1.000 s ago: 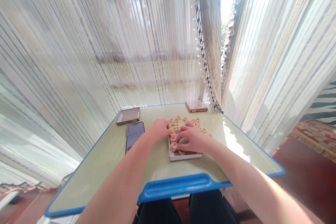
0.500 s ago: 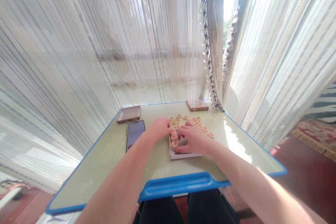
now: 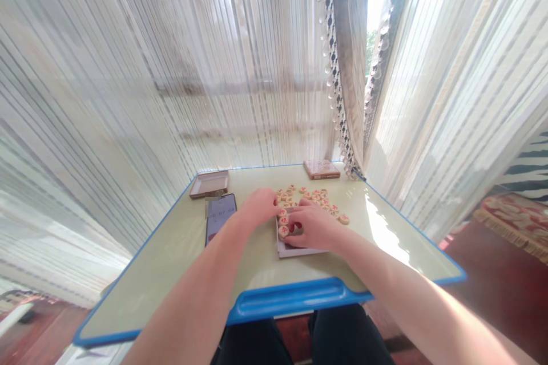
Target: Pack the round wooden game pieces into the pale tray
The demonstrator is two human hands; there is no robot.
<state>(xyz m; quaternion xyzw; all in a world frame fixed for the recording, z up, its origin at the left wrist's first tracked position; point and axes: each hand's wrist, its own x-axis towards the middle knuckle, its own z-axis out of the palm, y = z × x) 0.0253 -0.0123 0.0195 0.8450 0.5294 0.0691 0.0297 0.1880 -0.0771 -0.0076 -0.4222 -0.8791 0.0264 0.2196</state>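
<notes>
A small white tray [image 3: 282,252] lies mid-table with several round wooden chess pieces [image 3: 283,231] lined along its left side. My right hand [image 3: 314,227] rests over the tray, fingers curled onto the pieces inside it. My left hand [image 3: 259,208] sits at the tray's far left corner, fingers bent down among the loose pieces [image 3: 319,198] scattered behind the tray. What either hand pinches is hidden.
A phone [image 3: 220,217] with a lit screen lies left of the tray. A shallow brown box half [image 3: 209,183] sits at the far left, a closed patterned box [image 3: 322,169] at the far right. The table [image 3: 180,251] has a blue rim; curtains hang close behind.
The view has shifted slightly. My right hand has slid a little toward the tray's left column of pieces; the left hand has stayed at the tray's corner.
</notes>
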